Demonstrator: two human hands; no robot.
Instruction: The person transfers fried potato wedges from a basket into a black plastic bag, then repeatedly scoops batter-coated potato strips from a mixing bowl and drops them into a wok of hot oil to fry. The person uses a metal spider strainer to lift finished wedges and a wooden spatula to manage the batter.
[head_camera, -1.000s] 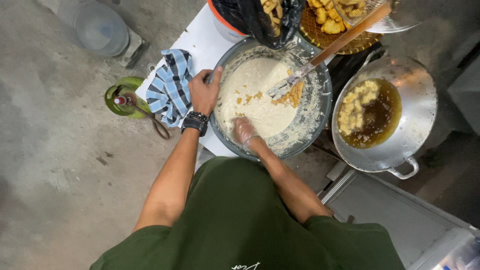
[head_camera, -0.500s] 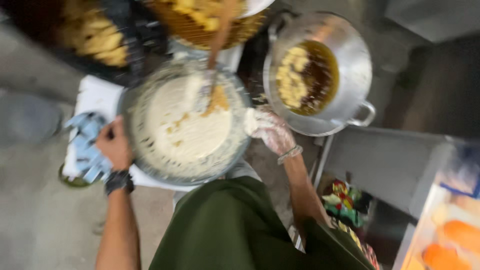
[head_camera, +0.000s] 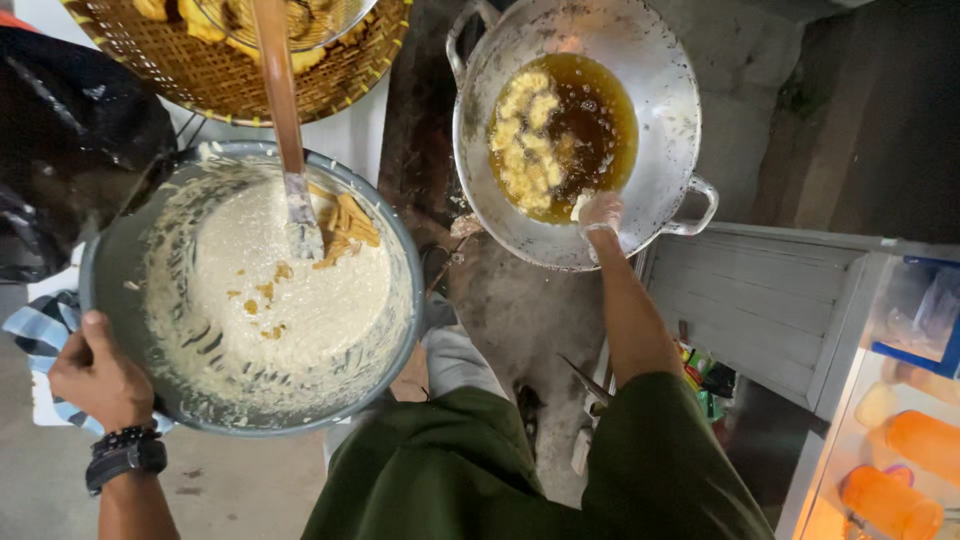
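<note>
The left hand (head_camera: 98, 378) sits at the lower left, its fingers (head_camera: 92, 330) curled closed over the rim of the big grey batter bowl (head_camera: 105, 262), thumb on the edge; a dark watch and bead band (head_camera: 125, 455) circle the wrist just below. Under and behind those fingers a blue checked cloth (head_camera: 35, 330) pokes out from beneath the bowl, lying on a white table (head_camera: 40, 408).

To the right of the left fingers the bowl holds pale, thick batter (head_camera: 290, 300) smeared up the walls, with a few orange-yellow strips (head_camera: 345, 228) lying on it at the far side. A wooden-handled spatula (head_camera: 285, 130) stands in the batter there, its handle leaning away over a woven basket (head_camera: 250, 75) of fried pieces beyond the bowl. A black plastic bag (head_camera: 70, 140) lies up and beyond the left fingers, touching the bowl's far-left rim.

Further right, the right hand (head_camera: 600, 213) reaches over the near edge of a metal wok (head_camera: 480, 150). Its fingers (head_camera: 590, 208), coated in batter, are gathered together just above the dark oil (head_camera: 600, 120); whether they pinch a piece cannot be told. Just beyond them pale battered pieces (head_camera: 525, 140) float in a curved row.

Right of that hand the wok's handle (head_camera: 705, 205) juts out over a white slatted surface (head_camera: 760, 300), and orange bottles (head_camera: 925, 445) lie well off at the lower right.
</note>
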